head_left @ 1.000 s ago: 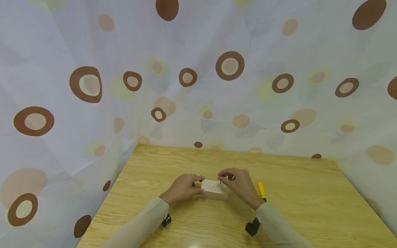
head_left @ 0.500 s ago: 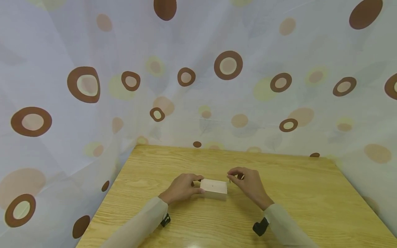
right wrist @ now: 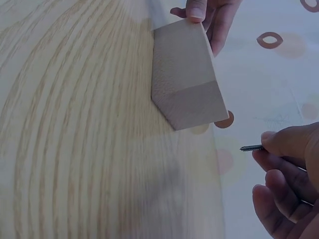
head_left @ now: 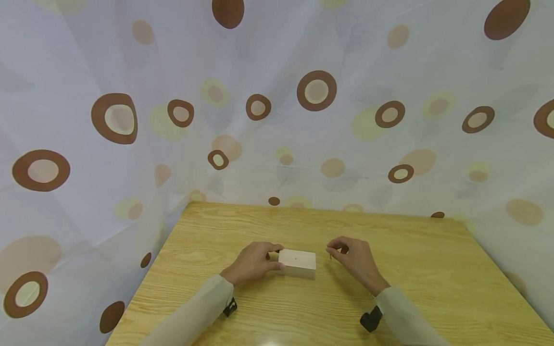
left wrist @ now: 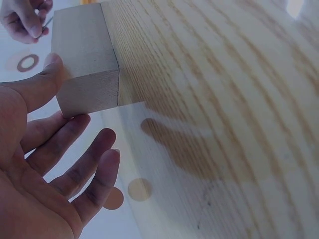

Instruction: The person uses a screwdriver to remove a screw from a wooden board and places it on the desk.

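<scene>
A pale wooden block (head_left: 305, 260) lies on the table with a small dark spot on its top face. My left hand (head_left: 254, 262) holds the block's left end between thumb and fingers; in the left wrist view the other fingers spread off it. To the right of the block, and apart from it, my right hand (head_left: 357, 260) pinches a small dark screw (right wrist: 250, 148) between thumb and forefinger. The screw's pointed end sticks out from the fingertips, and its head is hidden by them. In the head view it points down.
The wood-grain table (head_left: 415, 269) stretches out around both hands. Behind it and at the sides hangs a pale sheet (head_left: 277, 62) with brown and yellow circles. A yellow-orange sliver (left wrist: 89, 1) shows beyond the block in the left wrist view.
My right hand has moved from over the block's top out to the right, carrying the screw. The left hand stays on the block. The yellow handle seen earlier is covered by the right arm.
</scene>
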`<state>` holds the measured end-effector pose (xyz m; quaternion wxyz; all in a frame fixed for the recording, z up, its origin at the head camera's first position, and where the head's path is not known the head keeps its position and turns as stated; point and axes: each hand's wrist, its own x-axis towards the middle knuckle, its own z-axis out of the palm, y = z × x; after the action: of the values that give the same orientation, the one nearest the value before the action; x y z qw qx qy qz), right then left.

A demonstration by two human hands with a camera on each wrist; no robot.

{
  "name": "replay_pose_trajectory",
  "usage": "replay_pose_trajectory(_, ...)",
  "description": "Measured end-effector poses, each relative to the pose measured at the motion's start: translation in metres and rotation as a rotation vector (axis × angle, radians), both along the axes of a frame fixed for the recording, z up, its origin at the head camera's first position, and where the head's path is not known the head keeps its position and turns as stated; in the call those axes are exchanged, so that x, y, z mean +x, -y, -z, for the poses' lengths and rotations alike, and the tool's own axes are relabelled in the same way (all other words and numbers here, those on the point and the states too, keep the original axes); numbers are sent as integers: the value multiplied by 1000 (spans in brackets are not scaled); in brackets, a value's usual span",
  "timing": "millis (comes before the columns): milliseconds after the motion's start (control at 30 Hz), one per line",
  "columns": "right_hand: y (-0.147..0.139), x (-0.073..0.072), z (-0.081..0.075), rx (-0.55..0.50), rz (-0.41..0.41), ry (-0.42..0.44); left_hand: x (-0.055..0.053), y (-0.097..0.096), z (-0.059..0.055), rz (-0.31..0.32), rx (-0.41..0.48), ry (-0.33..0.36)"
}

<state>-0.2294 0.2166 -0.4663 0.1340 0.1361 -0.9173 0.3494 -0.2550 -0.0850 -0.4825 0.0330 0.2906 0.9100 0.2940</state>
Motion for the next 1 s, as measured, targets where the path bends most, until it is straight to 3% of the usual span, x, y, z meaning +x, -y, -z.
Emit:
replay_pose_trajectory(167, -4, 0, 7, 49, 16, 46, 1, 1, 0, 6, 3, 8)
replay_pose_trajectory(1000, -11, -1, 29, 75, 72, 264, -1, 1, 1, 7, 19, 17)
